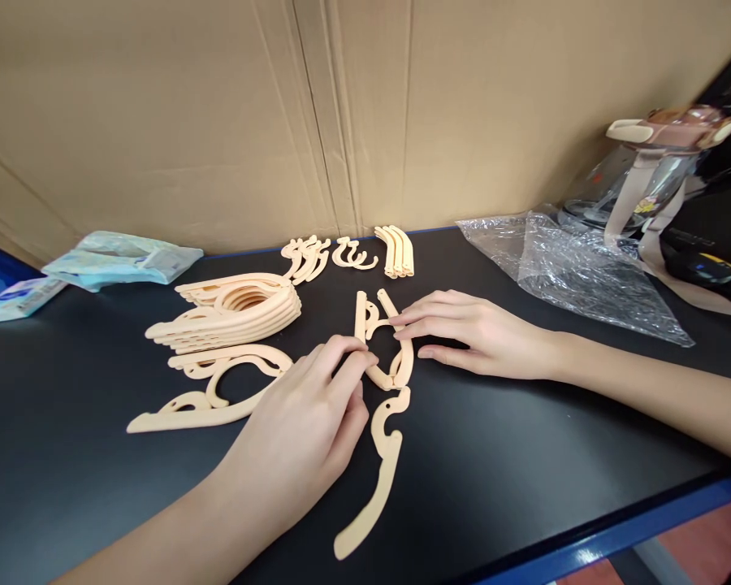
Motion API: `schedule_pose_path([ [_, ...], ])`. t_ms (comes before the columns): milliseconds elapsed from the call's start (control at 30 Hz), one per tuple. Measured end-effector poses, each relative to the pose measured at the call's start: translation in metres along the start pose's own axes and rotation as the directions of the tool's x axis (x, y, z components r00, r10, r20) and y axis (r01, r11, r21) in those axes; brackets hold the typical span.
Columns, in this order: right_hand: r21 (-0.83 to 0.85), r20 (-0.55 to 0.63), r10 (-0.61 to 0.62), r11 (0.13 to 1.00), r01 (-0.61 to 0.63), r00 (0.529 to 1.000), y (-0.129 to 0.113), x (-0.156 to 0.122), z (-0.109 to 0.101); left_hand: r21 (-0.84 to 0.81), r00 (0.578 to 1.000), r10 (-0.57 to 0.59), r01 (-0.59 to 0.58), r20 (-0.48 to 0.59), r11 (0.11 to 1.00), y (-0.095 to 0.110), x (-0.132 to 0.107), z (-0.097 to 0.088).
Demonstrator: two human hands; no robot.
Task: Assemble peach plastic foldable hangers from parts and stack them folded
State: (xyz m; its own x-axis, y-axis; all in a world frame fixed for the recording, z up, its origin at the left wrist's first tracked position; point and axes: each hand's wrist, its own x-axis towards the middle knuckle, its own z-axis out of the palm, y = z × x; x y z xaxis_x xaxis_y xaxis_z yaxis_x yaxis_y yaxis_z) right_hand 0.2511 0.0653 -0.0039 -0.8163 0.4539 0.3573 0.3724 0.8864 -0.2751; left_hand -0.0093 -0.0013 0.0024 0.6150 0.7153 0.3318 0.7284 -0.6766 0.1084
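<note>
Peach plastic hanger parts lie on a black table point(524, 455). My left hand point(308, 418) pinches the lower end of a small curved hanger piece point(387, 370) at the table's middle. My right hand point(469, 333) rests its stretched fingers on the same piece's upper arms point(371, 313). A long curved hanger arm point(378, 471) runs from that piece toward the front edge. To the left lie a stack of hanger arms point(237, 313) and two loose arms point(210, 394).
Small hooks point(308, 256), more hooks point(354, 256) and short curved bars point(395, 250) lie by the cardboard wall. A crumpled clear plastic bag point(576, 272) and a glass kettle point(639, 183) stand at the right. Blue tissue packs point(122, 260) lie far left.
</note>
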Motion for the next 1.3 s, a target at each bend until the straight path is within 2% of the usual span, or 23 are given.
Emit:
schedule_pose_path([
  [133, -0.017, -0.027, -0.051, 0.999, 0.051, 0.998, -0.005, 0.000, 0.002, 0.071, 0.998, 0.057, -0.054, -0.041, 0.996, 0.002, 0.001, 0.000],
  [267, -0.086, -0.012, -0.107, 0.991, 0.106, 0.994, -0.011, 0.000, 0.003, 0.073, 0.994, 0.111, -0.112, 0.018, 0.991, 0.002, 0.002, 0.001],
  [433, -0.205, -0.016, -0.147, 0.968, 0.141, 0.989, -0.013, 0.000, 0.003, 0.124, 0.995, 0.097, -0.101, 0.033, 0.987, 0.001, 0.002, 0.004],
  [533, -0.220, -0.026, -0.143, 0.966, 0.134, 0.989, -0.014, 0.000, 0.003, 0.130, 0.996, 0.084, -0.087, 0.036, 0.988, 0.001, 0.001, 0.006],
  [700, -0.135, 0.002, -0.134, 0.982, 0.133, 0.991, -0.018, 0.002, 0.002, 0.098, 0.998, 0.053, -0.056, 0.026, 0.994, -0.001, 0.000, 0.006],
  [867, 0.024, 0.063, -0.149, 0.989, 0.148, 0.987, -0.023, 0.002, 0.002, 0.099, 0.992, 0.124, -0.121, -0.026, 0.988, 0.003, 0.002, 0.001],
  [967, 0.041, 0.071, -0.162, 0.986, 0.160, 0.984, -0.025, 0.001, 0.003, 0.151, 0.989, 0.147, -0.140, -0.035, 0.979, 0.004, 0.003, 0.000],
  [1167, -0.118, -0.014, -0.227, 0.968, 0.224, 0.974, -0.031, 0.001, 0.003, 0.269, 0.988, 0.150, -0.134, -0.040, 0.954, -0.001, 0.003, 0.000],
  [1300, -0.212, 0.003, -0.279, 0.938, 0.273, 0.960, -0.042, 0.002, 0.003, 0.325, 0.986, 0.152, -0.123, -0.067, 0.938, 0.000, 0.003, -0.001],
])
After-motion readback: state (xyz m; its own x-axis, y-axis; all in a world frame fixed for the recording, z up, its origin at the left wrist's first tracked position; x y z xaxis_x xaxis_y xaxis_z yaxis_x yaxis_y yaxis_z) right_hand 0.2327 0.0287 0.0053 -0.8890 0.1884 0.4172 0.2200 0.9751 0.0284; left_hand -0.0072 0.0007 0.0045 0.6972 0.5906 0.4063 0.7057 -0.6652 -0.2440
